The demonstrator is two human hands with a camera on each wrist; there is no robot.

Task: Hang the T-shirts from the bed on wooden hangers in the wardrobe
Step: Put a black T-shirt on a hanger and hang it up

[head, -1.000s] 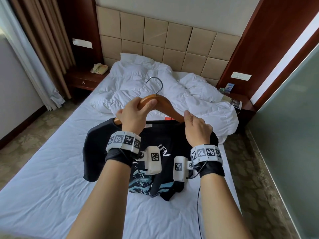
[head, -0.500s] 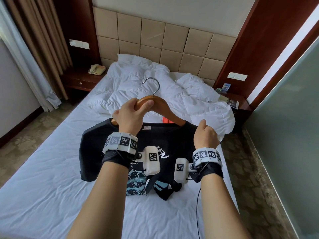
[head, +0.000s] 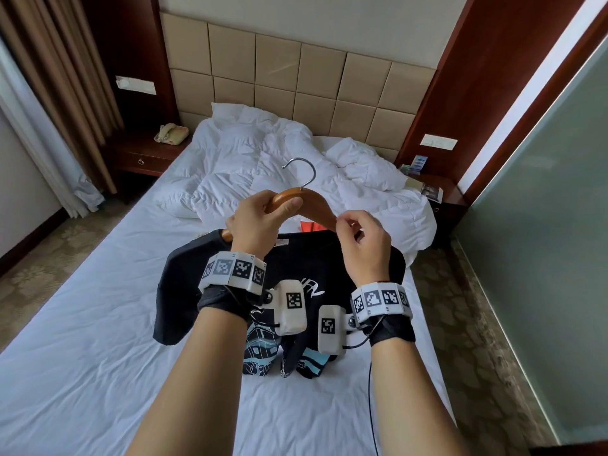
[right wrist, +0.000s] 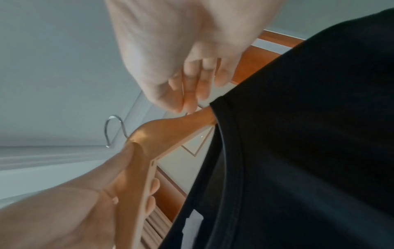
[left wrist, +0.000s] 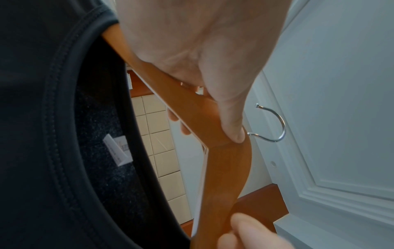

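Observation:
A wooden hanger (head: 309, 200) with a metal hook (head: 304, 174) is held up over the bed (head: 82, 357). A black printed T-shirt (head: 184, 291) hangs on it, both hanger arms inside the collar. My left hand (head: 256, 222) grips the hanger's left arm near the middle, thumb on top. My right hand (head: 358, 238) is at the right arm, by the collar, with thumb and fingertips bunched together. I cannot tell whether they pinch anything. The wrist views show the hanger (left wrist: 224, 160) (right wrist: 170, 124) going into the collar (left wrist: 89, 118) (right wrist: 226, 134). An orange garment (head: 311, 227) peeks out behind the shirt.
A crumpled white duvet (head: 263, 166) and pillows lie at the head of the bed. A nightstand with a phone (head: 171, 133) stands at the left by the curtains (head: 65, 110). Another nightstand (head: 437, 199) and a frosted glass wall (head: 543, 225) are at the right.
My right hand has left the shirt's right shoulder and risen to the hanger's right arm by the collar. My left hand keeps its grip on the hanger.

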